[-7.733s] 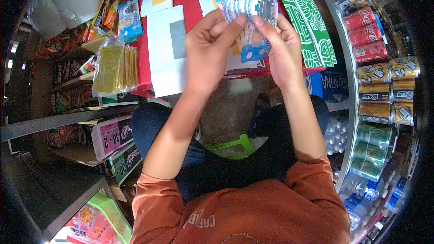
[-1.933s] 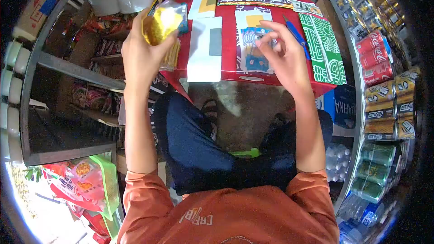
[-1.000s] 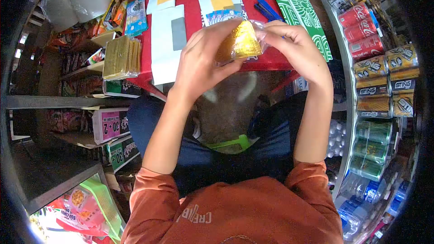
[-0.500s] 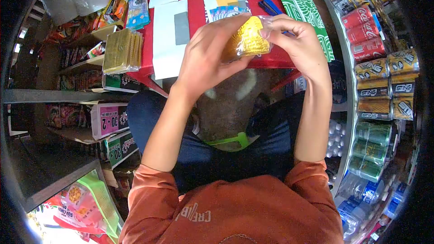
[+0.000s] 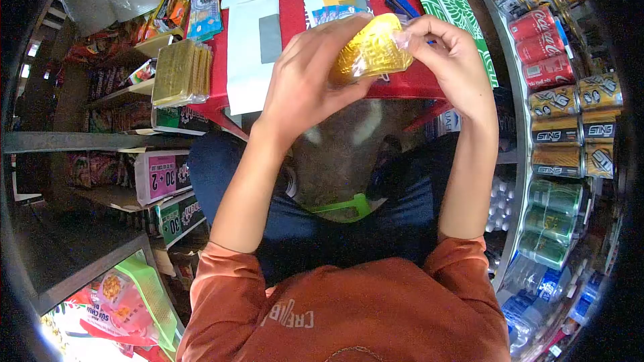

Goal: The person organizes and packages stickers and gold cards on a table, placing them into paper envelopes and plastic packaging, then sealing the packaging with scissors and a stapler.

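My left hand (image 5: pixel 302 80) is wrapped round a shiny gold embossed packet (image 5: pixel 376 50) in clear plastic, held up over the front part of the red table. At the packet's right edge, the thumb and fingers of my right hand (image 5: pixel 448 50) pinch the clear wrapping. Fingers hide the packet's left side. Just behind it on the table lie a blue-printed packet (image 5: pixel 335 15) and a blue pen (image 5: pixel 401 4). To the left of my left hand is a white sheet with a grey patch (image 5: pixel 251 60).
A wrapped stack of gold packets (image 5: pixel 181 74) sits at the left edge of the red table (image 5: pixel 288 0). Green patterned paper (image 5: pixel 443 7) lies at the table's right. Shelves of drink cans (image 5: pixel 553 131) flank me on the right, and boxes (image 5: pixel 161 177) on the left.
The gold packet has turned and now shows a broader gold face. My right hand has shifted slightly to the right, still pinching the wrapping at its edge.
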{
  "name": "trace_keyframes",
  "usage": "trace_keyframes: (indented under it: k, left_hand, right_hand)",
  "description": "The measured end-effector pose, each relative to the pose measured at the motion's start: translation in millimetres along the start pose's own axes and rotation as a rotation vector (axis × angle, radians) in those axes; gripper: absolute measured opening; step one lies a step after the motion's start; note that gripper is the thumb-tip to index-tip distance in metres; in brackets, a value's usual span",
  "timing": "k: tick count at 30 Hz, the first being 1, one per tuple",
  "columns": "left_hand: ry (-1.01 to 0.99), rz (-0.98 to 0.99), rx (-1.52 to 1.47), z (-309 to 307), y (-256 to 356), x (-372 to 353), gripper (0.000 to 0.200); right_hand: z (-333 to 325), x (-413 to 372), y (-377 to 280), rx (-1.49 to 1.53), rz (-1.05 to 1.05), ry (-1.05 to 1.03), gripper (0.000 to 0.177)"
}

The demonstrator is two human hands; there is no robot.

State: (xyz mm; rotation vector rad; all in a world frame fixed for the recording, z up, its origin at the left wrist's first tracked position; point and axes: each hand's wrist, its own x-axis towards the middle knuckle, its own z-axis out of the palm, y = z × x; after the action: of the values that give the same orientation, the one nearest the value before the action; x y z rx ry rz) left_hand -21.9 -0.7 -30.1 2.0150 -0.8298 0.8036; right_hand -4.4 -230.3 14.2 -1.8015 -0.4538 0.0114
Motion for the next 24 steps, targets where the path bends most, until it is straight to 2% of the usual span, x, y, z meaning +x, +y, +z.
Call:
trace_keyframes:
  k: [6,9,13,16,17,19,23,24]
  left_hand:
    - [0.007,-0.020,-0.011,-0.5,-1.1,-0.6,0.069]
    - [0.004,-0.061,0.020,-2.7,-3.8,-2.5,0.070]
    - [0.005,-0.089,0.048,-9.4,-6.1,-0.4,0.071]
    - [-0.028,-0.073,0.108,-23.7,-7.1,1.8,0.079]
    - [-0.042,-0.188,0.068,-30.8,-1.3,3.9,0.085]
    - [-0.051,-0.382,0.121,-52.9,12.2,6.1,0.089]
    - [0.086,-0.452,0.393,-107.7,15.1,11.1,0.079]
    - [0.055,-0.502,0.474,-123.7,11.5,10.1,0.078]
  right_hand:
    - [2.1,-0.3,-0.8,0.027,-0.055,0.015,0.012]
    - [-1.3,0.3,-8.2,0.035,0.007,0.152,0.015]
    - [-14.4,-0.8,-13.0,-0.064,-0.021,0.380,0.019]
    - [-20.0,2.7,-9.5,0.038,-0.038,0.578,0.020]
    - [-18.9,3.5,-10.0,0.092,-0.042,0.647,0.020]
    - [-22.7,4.0,-9.3,0.264,-0.020,0.605,0.019]
    - [-26.0,2.5,1.9,0.286,0.025,0.516,0.014]
    - [-23.4,1.7,1.2,0.269,0.019,0.506,0.014]
